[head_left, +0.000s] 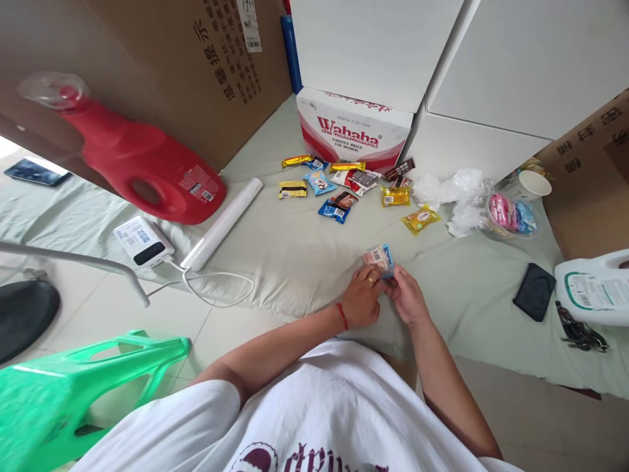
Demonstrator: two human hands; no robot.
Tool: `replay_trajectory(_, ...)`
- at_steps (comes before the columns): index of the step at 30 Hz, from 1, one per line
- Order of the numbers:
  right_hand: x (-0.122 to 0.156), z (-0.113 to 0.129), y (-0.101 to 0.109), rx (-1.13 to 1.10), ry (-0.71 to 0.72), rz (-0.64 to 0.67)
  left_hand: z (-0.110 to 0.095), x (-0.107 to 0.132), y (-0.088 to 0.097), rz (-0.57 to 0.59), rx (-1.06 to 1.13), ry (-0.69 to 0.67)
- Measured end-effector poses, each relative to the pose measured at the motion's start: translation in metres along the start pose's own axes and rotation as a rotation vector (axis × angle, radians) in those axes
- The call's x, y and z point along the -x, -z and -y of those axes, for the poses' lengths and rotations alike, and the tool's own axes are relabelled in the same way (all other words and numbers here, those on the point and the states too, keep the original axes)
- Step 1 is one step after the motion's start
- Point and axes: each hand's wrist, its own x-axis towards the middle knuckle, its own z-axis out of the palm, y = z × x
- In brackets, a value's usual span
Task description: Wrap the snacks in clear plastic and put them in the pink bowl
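Note:
A small snack packet [378, 257], clear and pinkish with a barcode and a blue edge, lies low over the pale green cloth in front of me. My left hand [363, 295], with a ring and a red wrist cord, has its fingers closed on the packet's near side. At the packet's blue right edge, my right hand [407, 295] pinches it between thumb and fingers. Beyond the hands several wrapped snacks are scattered, among them a light-blue packet [319, 182], a dark-blue packet [334, 211] and a yellow packet [420, 219].
A Wahaba-style white and red carton, lettered "Wahaha" [354, 131], stands at the back. On the left are a red jug [147, 164], a white roll [223, 223] and a power bank [143, 241] with its cable. Crumpled plastic [457, 190], a paper cup [534, 185] and a white bottle [594, 288] sit right.

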Motion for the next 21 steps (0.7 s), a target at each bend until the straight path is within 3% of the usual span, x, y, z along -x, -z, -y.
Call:
replay_trajectory(4,-0.008,-0.009,-0.003,0.365,0.065,-0.149,0.004,0.007,-0.001,0.081,0.15,-0.092)
replay_trajectory(7,-0.01,-0.012,0.002,0.322,0.053,-0.173,0.012,0.016,0.013,0.042,0.236,-0.066)
replay_trajectory(9,-0.011,-0.009,0.021,0.265,0.072,-0.197,0.027,0.029,0.028,-0.06,0.244,0.015)
replay_trajectory(12,-0.018,0.014,0.081,0.231,0.172,-0.366,0.06,0.059,0.048,-0.243,0.172,0.107)
replay_trajectory(16,-0.053,0.091,0.193,0.186,0.386,-0.699,0.098,0.101,0.061,-0.365,-0.005,0.208)
replay_trajectory(19,-0.099,0.162,0.258,0.414,0.451,-0.93,0.105,0.117,0.061,-0.365,-0.091,0.19)
replay_trajectory(21,-0.132,0.196,0.28,0.515,0.456,-0.967,0.102,0.118,0.058,-0.367,-0.145,0.168)
